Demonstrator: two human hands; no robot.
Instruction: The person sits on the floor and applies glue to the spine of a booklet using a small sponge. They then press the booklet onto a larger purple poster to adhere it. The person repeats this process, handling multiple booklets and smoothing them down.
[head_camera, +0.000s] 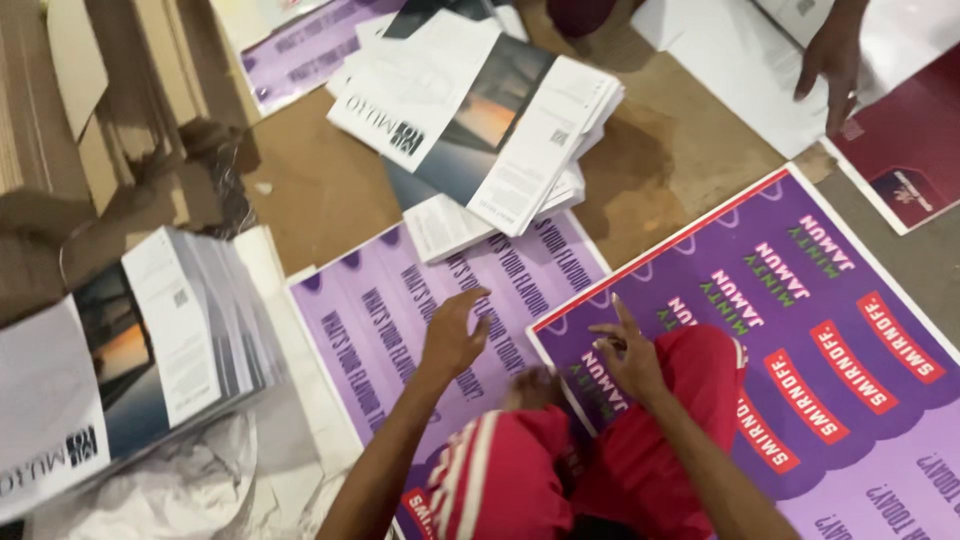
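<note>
On the floor, left hand (452, 335) rests flat, fingers spread open, on a purple printed sheet (400, 320). Right hand (630, 360), fingers loosely open and gripping nothing, touches the near edge of a bigger purple poster (830, 330) just beside it. Stacks of leaflets (480, 120) lie beyond. Another person's hand (830, 60) presses white sheets (740, 60) far right.

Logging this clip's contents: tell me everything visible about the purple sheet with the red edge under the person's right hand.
The purple sheet is a large, flat, glossy-looking printed card lying on the floor, turned at an angle to the camera. It has a thin red border along its upper edge, white trim, rows of red labels and green and white lettering. The right hand rests on its lower left part with fingers spread. The person's red-clad knee covers part of it. Its right side runs out of view.
</note>
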